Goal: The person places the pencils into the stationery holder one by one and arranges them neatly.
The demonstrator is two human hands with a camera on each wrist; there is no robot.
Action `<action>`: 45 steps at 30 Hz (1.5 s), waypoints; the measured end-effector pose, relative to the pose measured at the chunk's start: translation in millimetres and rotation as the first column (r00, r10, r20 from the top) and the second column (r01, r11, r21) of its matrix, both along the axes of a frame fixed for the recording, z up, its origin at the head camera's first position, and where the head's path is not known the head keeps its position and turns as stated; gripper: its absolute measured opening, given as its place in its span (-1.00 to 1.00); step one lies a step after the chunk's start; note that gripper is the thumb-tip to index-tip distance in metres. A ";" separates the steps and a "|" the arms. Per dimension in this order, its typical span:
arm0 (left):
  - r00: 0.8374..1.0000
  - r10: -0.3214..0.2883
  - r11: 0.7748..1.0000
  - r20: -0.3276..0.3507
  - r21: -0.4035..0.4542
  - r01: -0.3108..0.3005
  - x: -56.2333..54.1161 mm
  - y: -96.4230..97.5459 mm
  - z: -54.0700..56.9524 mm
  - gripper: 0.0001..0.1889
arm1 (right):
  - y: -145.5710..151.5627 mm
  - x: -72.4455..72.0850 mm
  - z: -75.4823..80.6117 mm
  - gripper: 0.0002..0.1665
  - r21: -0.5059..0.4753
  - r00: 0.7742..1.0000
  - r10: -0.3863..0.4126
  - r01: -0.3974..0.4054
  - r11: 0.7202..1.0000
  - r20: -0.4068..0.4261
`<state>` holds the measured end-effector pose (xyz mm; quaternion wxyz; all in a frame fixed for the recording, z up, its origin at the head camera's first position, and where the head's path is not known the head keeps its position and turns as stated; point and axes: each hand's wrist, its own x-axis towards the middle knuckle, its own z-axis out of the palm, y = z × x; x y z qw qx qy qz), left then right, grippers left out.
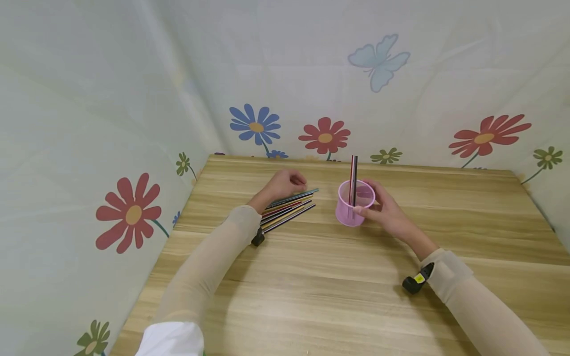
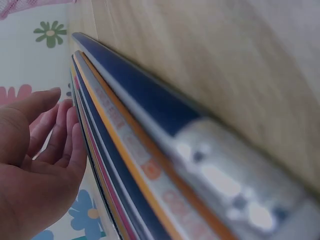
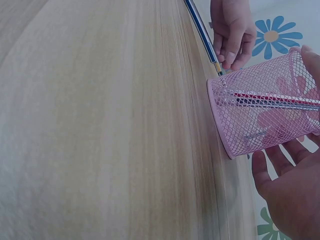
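A pink mesh cup (image 1: 344, 216) stands on the desk (image 1: 311, 296), with a few pencils (image 1: 354, 170) upright inside. The right hand (image 1: 388, 212) grips its side; the left hand (image 1: 283, 184), fingers loosely curved and free, is just beside the loose pencils (image 1: 288, 217).

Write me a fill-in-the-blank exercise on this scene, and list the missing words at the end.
1. The right hand grips a cup whose colour is ____.
2. The loose pencils lie closest to the person's ____ hand.
3. The butterfly printed on the backdrop is light ____.
4. The top of the table shows a pattern of ____ grain.

Missing words: pink; left; blue; wood.
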<state>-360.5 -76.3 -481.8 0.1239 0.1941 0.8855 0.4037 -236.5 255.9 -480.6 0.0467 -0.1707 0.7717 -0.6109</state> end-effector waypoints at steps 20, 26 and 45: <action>0.992 -0.117 0.990 -0.038 -0.084 0.114 -1.8 13.5 2.6 -0.94 | -1.0 1.5 0.7 -0.07 0.005 1.000 0.000 0.000 1.000 -0.011; 0.982 -0.172 0.967 -0.074 -0.203 0.154 0.8 18.8 8.8 -0.92 | -1.2 2.2 1.2 -0.07 0.004 1.000 0.000 0.000 1.000 -0.006; 0.987 -0.144 0.981 -0.073 -0.138 0.133 1.3 19.8 6.6 -0.87 | 0.7 0.2 -1.6 -0.08 -0.011 1.000 0.006 -0.006 1.000 -0.008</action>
